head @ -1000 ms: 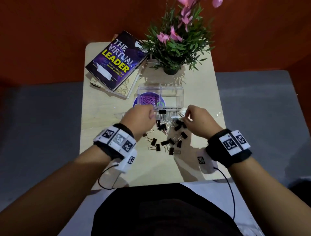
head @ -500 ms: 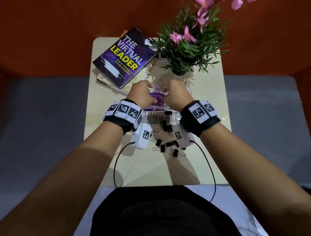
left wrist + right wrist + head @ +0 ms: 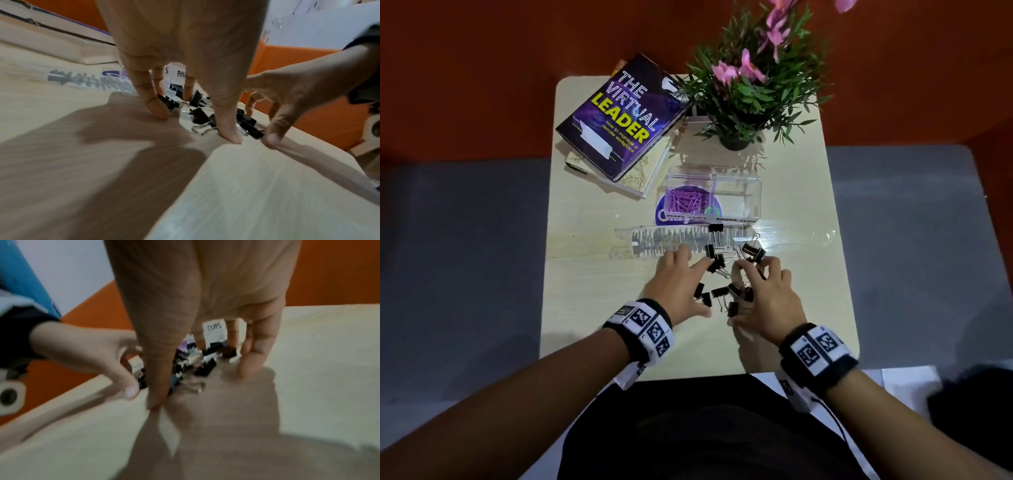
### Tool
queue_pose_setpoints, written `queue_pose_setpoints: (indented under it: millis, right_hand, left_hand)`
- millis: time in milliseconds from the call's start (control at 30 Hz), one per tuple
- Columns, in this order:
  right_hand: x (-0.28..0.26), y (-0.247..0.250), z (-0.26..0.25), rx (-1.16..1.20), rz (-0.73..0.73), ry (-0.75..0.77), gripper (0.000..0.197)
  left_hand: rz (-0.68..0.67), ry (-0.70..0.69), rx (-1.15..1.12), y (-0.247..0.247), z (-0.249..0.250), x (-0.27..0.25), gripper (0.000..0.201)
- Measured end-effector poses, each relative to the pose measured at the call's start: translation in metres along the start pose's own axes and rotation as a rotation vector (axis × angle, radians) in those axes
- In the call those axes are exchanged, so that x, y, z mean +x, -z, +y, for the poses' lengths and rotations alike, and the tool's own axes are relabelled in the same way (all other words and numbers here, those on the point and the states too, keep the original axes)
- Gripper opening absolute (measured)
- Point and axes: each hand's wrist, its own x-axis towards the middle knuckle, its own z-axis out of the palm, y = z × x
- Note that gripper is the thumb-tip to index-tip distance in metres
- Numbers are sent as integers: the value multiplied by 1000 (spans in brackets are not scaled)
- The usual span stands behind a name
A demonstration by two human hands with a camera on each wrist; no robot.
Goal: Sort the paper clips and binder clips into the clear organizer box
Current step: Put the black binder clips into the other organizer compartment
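Observation:
The clear organizer box [image 3: 751, 192] stands mid-table; its left compartment holds purple paper clips [image 3: 686, 202], and the right compartment looks empty. Several black binder clips [image 3: 715, 257] lie in a loose pile in front of it. My left hand [image 3: 678, 282] and right hand [image 3: 768, 296] flank the pile, fingers spread with their tips down on the table around the clips. In the left wrist view my left hand's fingers [image 3: 226, 123] touch down among the binder clips [image 3: 200, 114]. The right wrist view is blurred; the right hand's fingers [image 3: 249, 360] stand beside the clips [image 3: 206, 369]. Neither hand holds a clip.
A purple book [image 3: 619, 116] on another book lies at the back left, a potted plant [image 3: 743, 92] at the back right. A grey barred strip [image 3: 671, 240] lies left of the pile. The table's front edge [image 3: 688, 375] is close behind my wrists.
Half a second ago both hands were up at the organizer box. They have come back toward me and now spread around the binder clip pile.

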Motion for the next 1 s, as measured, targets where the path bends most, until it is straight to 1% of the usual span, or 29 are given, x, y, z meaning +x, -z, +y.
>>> queue_pose_setpoints:
  millis: [100, 167, 267, 400, 533, 633, 767, 900, 933, 1000]
  right_hand:
    - [7, -6, 1, 100, 57, 35, 68]
    - [11, -8, 3, 169, 53, 78, 51]
    - [17, -10, 5, 232, 62, 119, 37]
    - [23, -12, 7, 270, 104, 170, 27]
    - [27, -6, 7, 311, 139, 186, 16]
    - [28, 3, 7, 386, 203, 170, 14]
    - [39, 42, -5, 522, 352, 130, 10]
    - [69, 84, -26, 615, 518, 171, 10]
    - [79, 89, -31, 636, 537, 183, 9]
    - [96, 91, -38, 632, 502, 195, 11]
  left_hand:
    - [42, -63, -52, -2, -1, 4, 56]
    - [81, -83, -86, -3, -2, 8, 38]
    - [106, -78, -129, -1, 2, 10, 27]
    - [143, -73, -152, 5, 9, 11, 15]
    - [136, -97, -144, 9, 11, 14, 11]
    - [136, -106, -162, 12, 9, 16, 12]
    - [151, -82, -224, 21, 5, 20, 3]
    - [148, -73, -269, 33, 4, 21, 4]
    - [156, -68, -289, 37, 5, 21, 5]
    - [201, -49, -358, 50, 9, 21, 5]
